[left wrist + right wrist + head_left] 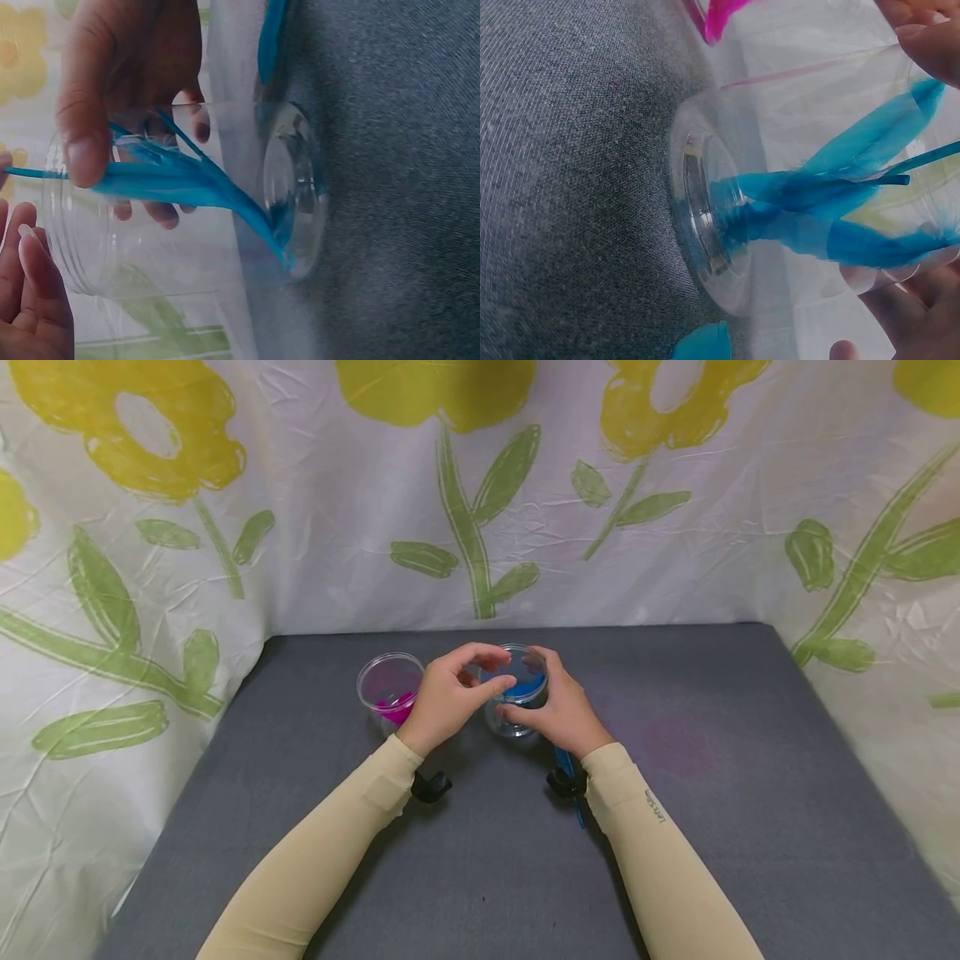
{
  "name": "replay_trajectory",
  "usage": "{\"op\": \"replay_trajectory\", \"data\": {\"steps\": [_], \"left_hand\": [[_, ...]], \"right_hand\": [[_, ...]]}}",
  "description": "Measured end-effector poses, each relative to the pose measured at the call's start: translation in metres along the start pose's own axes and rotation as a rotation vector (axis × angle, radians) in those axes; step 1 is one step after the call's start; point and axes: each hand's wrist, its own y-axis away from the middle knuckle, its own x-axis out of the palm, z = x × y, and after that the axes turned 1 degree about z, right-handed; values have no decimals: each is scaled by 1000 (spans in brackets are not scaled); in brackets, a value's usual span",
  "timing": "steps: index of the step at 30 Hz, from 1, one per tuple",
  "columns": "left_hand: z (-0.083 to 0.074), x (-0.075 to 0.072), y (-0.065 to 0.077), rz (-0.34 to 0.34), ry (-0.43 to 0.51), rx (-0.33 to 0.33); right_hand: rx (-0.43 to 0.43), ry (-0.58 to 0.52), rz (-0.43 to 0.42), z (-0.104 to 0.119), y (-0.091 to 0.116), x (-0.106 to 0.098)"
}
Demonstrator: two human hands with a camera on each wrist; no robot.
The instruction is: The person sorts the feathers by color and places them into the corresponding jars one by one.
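A clear plastic jar [510, 720] stands on the grey cloth with several blue feathers [840, 180] inside it. My right hand [566, 708] grips this jar near its top, the thumb on the near side and the fingers around the far side. Above the rim is my left hand [450, 695], its thumb and index finger spread apart. One thin blue quill [34, 173] sticks out of the jar's mouth towards the left fingers; whether a fingertip touches it I cannot tell. On the cloth by my right wrist lies another blue feather [564, 762].
A second clear jar [363, 693], holding pink feathers [399, 707], stands just left of my left hand. The grey cloth [480, 852] covers the table. Behind it hangs a white curtain [322, 527] with yellow flowers and green leaves.
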Motion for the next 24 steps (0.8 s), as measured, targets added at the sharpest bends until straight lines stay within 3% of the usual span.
{"op": "replay_trajectory", "data": {"steps": [11,24], "left_hand": [[10,7,4,3,-140,54],[7,7,13,-60,-110,132]], "right_hand": [[-16,-8,6,2,1,-2],[-29,-63,24,-3,-1,-5]]}}
